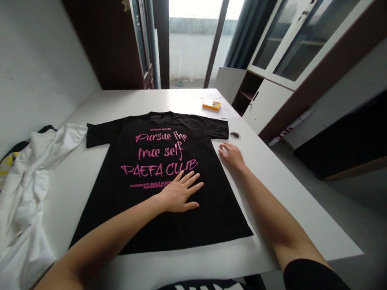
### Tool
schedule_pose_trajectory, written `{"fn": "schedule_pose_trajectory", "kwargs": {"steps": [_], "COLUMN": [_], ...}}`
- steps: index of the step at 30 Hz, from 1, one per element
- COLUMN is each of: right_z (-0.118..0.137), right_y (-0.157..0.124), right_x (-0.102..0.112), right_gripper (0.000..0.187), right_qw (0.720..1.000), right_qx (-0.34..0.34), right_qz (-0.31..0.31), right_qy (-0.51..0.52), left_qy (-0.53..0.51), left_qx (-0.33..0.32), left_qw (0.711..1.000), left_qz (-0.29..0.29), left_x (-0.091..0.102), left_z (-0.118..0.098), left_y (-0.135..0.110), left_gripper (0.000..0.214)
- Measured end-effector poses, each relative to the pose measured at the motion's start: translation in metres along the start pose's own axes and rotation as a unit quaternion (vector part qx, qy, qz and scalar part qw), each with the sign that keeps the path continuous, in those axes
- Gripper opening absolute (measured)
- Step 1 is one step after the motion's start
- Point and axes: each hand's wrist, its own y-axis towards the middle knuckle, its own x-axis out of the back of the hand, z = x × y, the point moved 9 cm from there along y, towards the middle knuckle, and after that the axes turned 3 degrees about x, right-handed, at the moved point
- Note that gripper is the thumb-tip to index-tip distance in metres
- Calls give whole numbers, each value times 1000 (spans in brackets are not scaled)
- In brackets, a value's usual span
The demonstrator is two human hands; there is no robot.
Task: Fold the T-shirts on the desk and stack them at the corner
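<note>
A black T-shirt lies spread flat on a white table, its pink lettering facing up and its collar at the far end. My left hand rests palm down on the shirt with fingers spread, just below the large print and covering part of the small text. Just outside the shirt's right edge, below the right sleeve, is my right hand. Its fingers are slightly bent and apart, with the tips close to the shirt's side; whether they touch the cloth I cannot tell. Neither hand grips anything.
A crumpled white garment lies at the left, over a dark one with yellow print. A small yellow box sits on papers at the far end, near a round cable hole. Cabinets stand beyond the right edge.
</note>
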Motion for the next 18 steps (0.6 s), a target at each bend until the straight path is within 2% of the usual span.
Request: {"fn": "schedule_pose_trajectory", "kwargs": {"steps": [2, 5, 8, 10, 11, 13, 18], "right_z": [13, 57, 111, 131, 134, 121, 57], "right_y": [0, -4, -15, -22, -23, -21, -6], "right_x": [8, 17, 8, -6, -14, -24, -26], "right_gripper": [39, 42, 47, 50, 51, 52, 54], "right_qw": [1000, 995, 979, 966, 963, 966, 987], "right_qx": [15, 89, 183, 223, 232, 216, 122], "right_qz": [-7, -8, 45, 93, 113, 133, 108], "right_qy": [3, 33, 81, 87, 80, 57, 8], "left_qy": [0, -2, -4, 0, 4, 12, 21], "left_qx": [0, -1, 6, 28, 46, 85, 138], "left_qw": [1000, 1000, 1000, 999, 999, 995, 989], "left_qz": [1, 0, -10, -22, -29, -41, -48], "left_x": [-3, -4, 0, 5, 8, 12, 15], "left_z": [-8, -17, -13, -2, 6, 23, 47], "left_y": [-2, -2, -3, -4, -5, -8, -13], "left_gripper": [79, 79, 72, 63, 60, 59, 64]}}
